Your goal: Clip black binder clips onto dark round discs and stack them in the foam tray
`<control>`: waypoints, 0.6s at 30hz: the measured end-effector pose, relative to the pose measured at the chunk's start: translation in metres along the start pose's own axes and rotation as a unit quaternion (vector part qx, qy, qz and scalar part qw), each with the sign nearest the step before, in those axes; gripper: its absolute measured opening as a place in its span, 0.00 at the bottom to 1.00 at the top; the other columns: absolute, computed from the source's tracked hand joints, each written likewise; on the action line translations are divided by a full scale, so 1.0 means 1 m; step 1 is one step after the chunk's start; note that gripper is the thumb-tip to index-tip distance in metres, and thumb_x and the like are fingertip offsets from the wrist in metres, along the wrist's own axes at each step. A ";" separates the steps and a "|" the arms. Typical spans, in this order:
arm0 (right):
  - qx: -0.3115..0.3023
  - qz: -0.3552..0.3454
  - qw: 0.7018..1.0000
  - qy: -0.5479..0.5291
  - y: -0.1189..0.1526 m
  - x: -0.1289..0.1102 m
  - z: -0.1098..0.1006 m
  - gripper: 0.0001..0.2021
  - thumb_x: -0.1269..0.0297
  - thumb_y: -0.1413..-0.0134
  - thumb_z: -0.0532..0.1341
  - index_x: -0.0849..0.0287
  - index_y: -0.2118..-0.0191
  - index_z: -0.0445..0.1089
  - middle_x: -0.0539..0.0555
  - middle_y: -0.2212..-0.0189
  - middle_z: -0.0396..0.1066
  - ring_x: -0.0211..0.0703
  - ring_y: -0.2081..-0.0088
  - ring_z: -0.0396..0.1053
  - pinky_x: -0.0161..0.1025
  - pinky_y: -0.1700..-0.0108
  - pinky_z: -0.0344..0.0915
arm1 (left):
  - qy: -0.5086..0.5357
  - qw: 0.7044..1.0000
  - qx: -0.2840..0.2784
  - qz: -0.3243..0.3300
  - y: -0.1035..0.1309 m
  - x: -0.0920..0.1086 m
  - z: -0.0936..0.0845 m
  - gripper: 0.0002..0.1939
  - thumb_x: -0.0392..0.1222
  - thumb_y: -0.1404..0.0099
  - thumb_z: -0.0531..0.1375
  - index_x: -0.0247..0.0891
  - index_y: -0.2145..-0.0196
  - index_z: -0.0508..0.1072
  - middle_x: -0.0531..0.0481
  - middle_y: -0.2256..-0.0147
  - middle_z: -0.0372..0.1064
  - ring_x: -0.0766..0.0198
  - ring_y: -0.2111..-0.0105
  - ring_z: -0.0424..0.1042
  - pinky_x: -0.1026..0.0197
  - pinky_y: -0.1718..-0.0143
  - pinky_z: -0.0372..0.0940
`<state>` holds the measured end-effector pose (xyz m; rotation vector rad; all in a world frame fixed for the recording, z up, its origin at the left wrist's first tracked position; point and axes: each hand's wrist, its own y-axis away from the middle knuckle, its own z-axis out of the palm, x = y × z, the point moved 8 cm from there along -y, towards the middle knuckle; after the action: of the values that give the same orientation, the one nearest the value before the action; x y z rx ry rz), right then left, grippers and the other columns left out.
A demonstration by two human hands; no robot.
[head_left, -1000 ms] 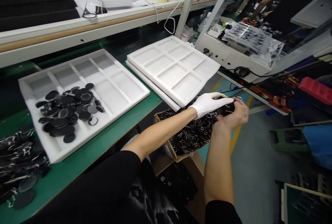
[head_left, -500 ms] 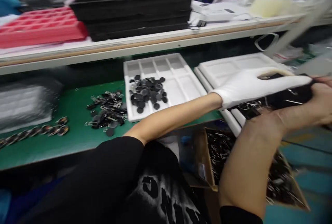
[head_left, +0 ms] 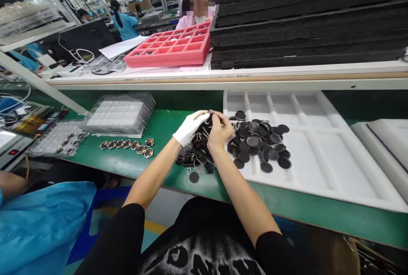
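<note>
My left hand [head_left: 191, 127], in a white glove, and my bare right hand [head_left: 219, 130] meet above a pile of black binder clips [head_left: 199, 149] on the green table [head_left: 165, 122]. The fingers of both are pinched together; whatever lies between them is too small to make out. Right of the hands, a heap of black round discs [head_left: 255, 141] lies in a white compartment tray [head_left: 318, 156]. One disc [head_left: 194, 177] rests on the table in front of the clips. Left of the clips, several round metal-rimmed parts [head_left: 127, 144] lie in a row.
A stack of clear plastic trays [head_left: 116, 115] stands at the back left. Above runs a shelf [head_left: 178, 80] with a red tray [head_left: 168, 54] and black foam blocks [head_left: 302, 20]. White trays [head_left: 389, 147] lie far right. A co-worker's blue sleeve [head_left: 44, 215] is at left.
The view has swung left. Both hands have left the black clips over the box at the right and now meet above the pile on the table.
</note>
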<state>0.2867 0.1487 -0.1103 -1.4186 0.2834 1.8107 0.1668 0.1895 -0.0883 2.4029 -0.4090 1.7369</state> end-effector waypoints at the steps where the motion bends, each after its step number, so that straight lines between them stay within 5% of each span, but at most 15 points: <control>1: -0.021 0.002 1.000 0.013 0.005 0.008 0.003 0.09 0.63 0.42 0.59 0.59 0.64 0.76 0.55 0.64 0.78 0.47 0.59 0.76 0.47 0.53 0.73 | 0.006 1.000 -0.004 0.005 -0.001 -0.014 -0.005 0.19 0.48 0.30 0.56 0.35 0.49 0.76 0.42 0.48 0.76 0.54 0.45 0.73 0.57 0.43 0.68; 6: -0.126 -0.002 0.989 0.076 0.018 0.023 -0.005 0.06 0.66 0.46 0.63 0.57 0.65 0.78 0.54 0.64 0.79 0.48 0.59 0.77 0.46 0.52 0.72 | -0.048 0.995 -0.048 0.070 0.001 -0.051 -0.020 0.18 0.51 0.30 0.58 0.37 0.51 0.76 0.44 0.50 0.76 0.55 0.47 0.74 0.54 0.42 0.67; 12: -0.263 -0.035 0.934 0.238 0.024 0.028 -0.005 0.10 0.66 0.46 0.65 0.54 0.58 0.78 0.57 0.53 0.77 0.51 0.48 0.74 0.54 0.41 0.66 | -0.259 0.946 -0.164 0.106 0.004 -0.039 -0.032 0.21 0.53 0.27 0.54 0.44 0.43 0.74 0.47 0.43 0.71 0.56 0.39 0.68 0.52 0.34 0.61; 18: -0.352 -0.073 0.856 0.372 0.042 0.017 -0.006 0.22 0.55 0.41 0.66 0.53 0.42 0.71 0.62 0.38 0.68 0.59 0.35 0.62 0.66 0.32 0.45 | -0.380 0.868 -0.294 0.123 0.016 -0.025 -0.042 0.26 0.56 0.29 0.54 0.56 0.35 0.68 0.55 0.30 0.57 0.52 0.31 0.59 0.46 0.29 0.55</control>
<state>0.2608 0.1251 -0.1396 -2.5635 -0.1387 1.1862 0.1167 0.1896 -0.0996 2.4813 -1.1744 0.4738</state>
